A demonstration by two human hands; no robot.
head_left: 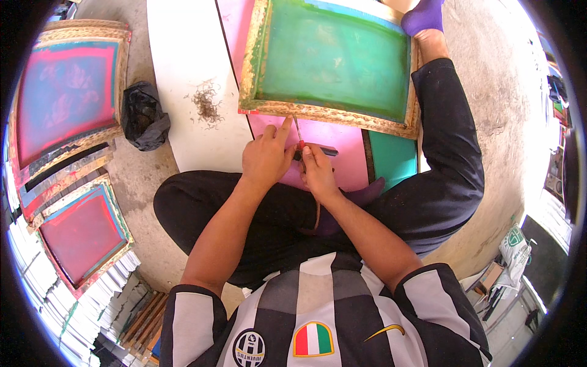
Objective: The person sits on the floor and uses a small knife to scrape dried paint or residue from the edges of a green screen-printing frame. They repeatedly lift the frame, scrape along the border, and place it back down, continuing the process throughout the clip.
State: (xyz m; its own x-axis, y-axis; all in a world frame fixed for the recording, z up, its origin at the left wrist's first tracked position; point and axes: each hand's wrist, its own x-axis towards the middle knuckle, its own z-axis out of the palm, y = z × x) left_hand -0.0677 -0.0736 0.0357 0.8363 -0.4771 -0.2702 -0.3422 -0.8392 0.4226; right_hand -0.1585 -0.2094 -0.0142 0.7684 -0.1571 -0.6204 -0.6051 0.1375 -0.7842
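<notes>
A wooden-framed printing screen (pixel 333 58) with green mesh lies flat in front of me. My left hand (pixel 264 156) is at its near edge, index finger stretched out against the wooden rim and the other fingers partly bent. My right hand (pixel 318 169) is closed around a screwdriver (pixel 300 137), a thin tool with a red handle. Its metal shaft points away from me, with the tip at the frame's near edge beside my left index finger. A dark-handled tool (pixel 329 151), partly hidden by my right hand, lies just beyond it on the pink surface.
A small pile of dark scraps (pixel 206 104) lies on the white board (pixel 183 37). Next to it sits a black plastic bag (pixel 144 116). Further left lean a blue-and-pink screen (pixel 70 92) and a red screen (pixel 84 235). My crossed legs flank the pink board (pixel 345 137).
</notes>
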